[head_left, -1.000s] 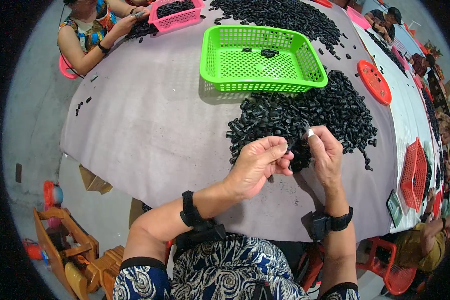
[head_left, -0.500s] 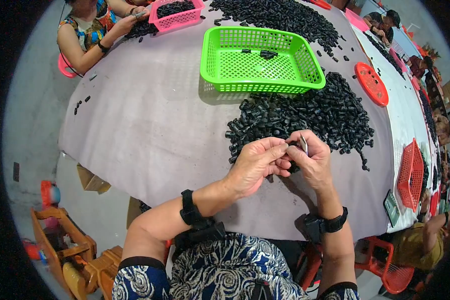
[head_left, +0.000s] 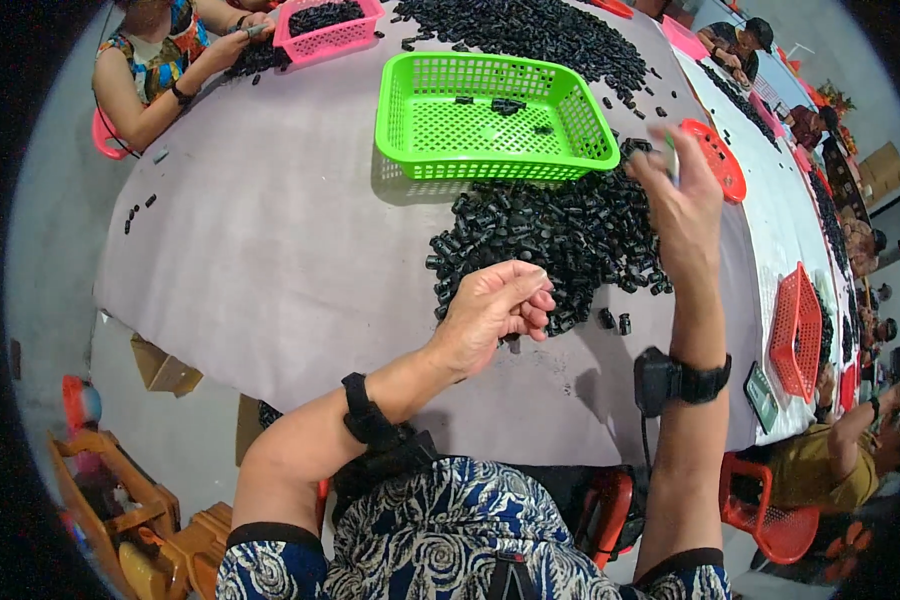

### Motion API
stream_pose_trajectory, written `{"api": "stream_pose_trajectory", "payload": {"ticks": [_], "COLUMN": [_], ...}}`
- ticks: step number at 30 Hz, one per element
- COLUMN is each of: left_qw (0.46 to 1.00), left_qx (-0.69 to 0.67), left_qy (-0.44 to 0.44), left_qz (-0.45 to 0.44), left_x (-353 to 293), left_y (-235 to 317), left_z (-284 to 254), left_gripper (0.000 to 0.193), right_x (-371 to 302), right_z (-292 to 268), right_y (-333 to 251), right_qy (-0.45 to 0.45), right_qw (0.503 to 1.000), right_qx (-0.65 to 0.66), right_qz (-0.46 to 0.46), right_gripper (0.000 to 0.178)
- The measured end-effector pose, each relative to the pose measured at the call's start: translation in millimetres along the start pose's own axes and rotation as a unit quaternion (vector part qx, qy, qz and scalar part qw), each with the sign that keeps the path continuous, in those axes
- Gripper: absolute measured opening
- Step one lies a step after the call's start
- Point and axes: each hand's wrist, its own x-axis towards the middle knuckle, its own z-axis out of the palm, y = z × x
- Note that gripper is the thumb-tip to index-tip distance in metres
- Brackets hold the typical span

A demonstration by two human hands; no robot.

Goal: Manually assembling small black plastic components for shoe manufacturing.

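Observation:
My left hand (head_left: 495,312) is closed at the near edge of a pile of small black cylindrical plastic parts (head_left: 530,235). Its thumb presses on the curled fingers, and whatever lies inside is hidden. Raised over the right side of the pile, my right hand (head_left: 688,215) is partly smeared by motion. A thin, pale, blade-like tool (head_left: 672,160) shows between its fingers. Beyond the pile stands a green perforated plastic basket (head_left: 500,168) with a few black parts (head_left: 508,106) on its bottom.
A red oval tray (head_left: 720,165) lies right of the basket, and a red basket (head_left: 796,330) stands near the right edge. Further off are a larger black heap (head_left: 530,35) and a pink basket (head_left: 330,38). Co-workers sit at far left and right.
My hands have parted: the right has swung up and away to the right with the tool, while the left stays near the pile. Another black part shows in the green basket. The view has shifted slightly.

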Motion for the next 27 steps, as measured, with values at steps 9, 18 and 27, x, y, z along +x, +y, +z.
{"api": "stream_pose_trajectory", "payload": {"ticks": [9, 18, 27], "left_qw": [1.000, 1.000, 1.000], "left_qx": [-0.009, 0.000, 0.018], "left_qy": [-0.001, -0.010, -0.012], "left_qz": [-0.006, -0.020, -0.013], "left_x": [-0.5, 0.8, -2.3], "left_y": [-3.0, -2.3, -1.5], "left_z": [0.5, 3.0, 3.8], "left_gripper": [0.017, 0.015, 0.017], "right_x": [-77.6, -93.2, -67.9], "right_z": [-75.5, -55.2, -12.3], "right_y": [63.8, 67.5, 27.8], "right_qy": [-0.250, -0.237, -0.264], "right_qw": [0.923, 0.921, 0.962], "right_qx": [-0.275, -0.286, -0.002], "right_qz": [0.100, 0.120, 0.073], "right_gripper": [0.014, 0.016, 0.012]}}
